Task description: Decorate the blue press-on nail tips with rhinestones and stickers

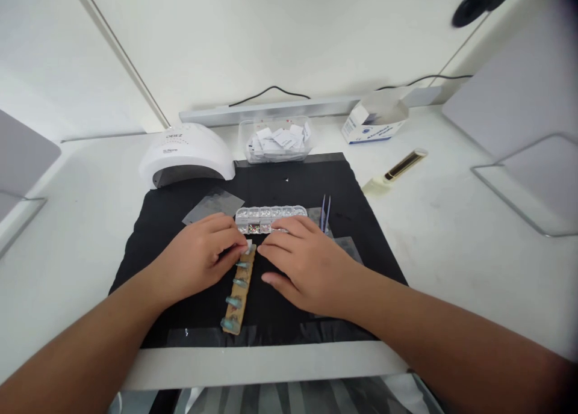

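- While both hands rest on black mat (289, 179), L hand (198, 260) pinches small white piece (248, 246) at top of wooden strip (238, 293) w/ teal nail tips.
- R hand (302, 263) open, fingers flat beside strip, touching clear bead box (270, 218).
- Nail lamp (186, 155) behind; lettering too blurred to read.

Under my left hand (198, 259) lies a rough, matt wooden strip (238, 299) with glossy teal nails (232, 324). Beneath it, matt black cloth (289, 185). Just behind the strip, a clear glossy plastic box (271, 212); farther back, a smooth white plastic lamp (186, 152).
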`<state>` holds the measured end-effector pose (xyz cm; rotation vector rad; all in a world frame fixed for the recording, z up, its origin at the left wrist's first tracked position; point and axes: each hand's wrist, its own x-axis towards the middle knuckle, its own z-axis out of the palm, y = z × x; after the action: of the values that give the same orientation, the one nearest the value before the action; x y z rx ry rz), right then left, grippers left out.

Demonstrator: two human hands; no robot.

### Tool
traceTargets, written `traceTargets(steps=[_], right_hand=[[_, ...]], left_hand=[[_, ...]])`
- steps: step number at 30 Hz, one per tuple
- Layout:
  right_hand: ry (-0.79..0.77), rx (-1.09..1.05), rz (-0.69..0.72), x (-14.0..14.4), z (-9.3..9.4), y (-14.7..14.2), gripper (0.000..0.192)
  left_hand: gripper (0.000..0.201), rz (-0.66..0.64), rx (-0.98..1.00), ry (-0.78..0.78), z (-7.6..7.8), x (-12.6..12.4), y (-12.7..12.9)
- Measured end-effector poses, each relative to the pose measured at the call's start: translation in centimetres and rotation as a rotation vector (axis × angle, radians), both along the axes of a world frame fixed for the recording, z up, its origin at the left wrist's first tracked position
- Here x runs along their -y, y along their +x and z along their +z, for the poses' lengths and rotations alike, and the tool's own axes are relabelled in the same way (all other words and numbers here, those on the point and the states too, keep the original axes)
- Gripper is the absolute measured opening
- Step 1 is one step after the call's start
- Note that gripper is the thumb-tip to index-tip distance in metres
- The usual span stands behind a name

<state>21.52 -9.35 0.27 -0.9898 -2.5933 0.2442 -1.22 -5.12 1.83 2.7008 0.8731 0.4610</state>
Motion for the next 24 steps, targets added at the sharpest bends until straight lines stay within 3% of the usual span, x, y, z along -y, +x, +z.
traceTargets(steps=[5,24], right_hand=[[0.067,-0.085,-0.127,-0.5,-0.5,-0.4,0.021],[0.018,-0.106,-0.076,-0.9,-1.2,-0.4,0.018]], left_hand=[[0.016,-0.005,0.007,0.007,0.0,0.0,0.0],[0.015,0.008,0.09,-0.029,0.3,0.3,-0.5]])
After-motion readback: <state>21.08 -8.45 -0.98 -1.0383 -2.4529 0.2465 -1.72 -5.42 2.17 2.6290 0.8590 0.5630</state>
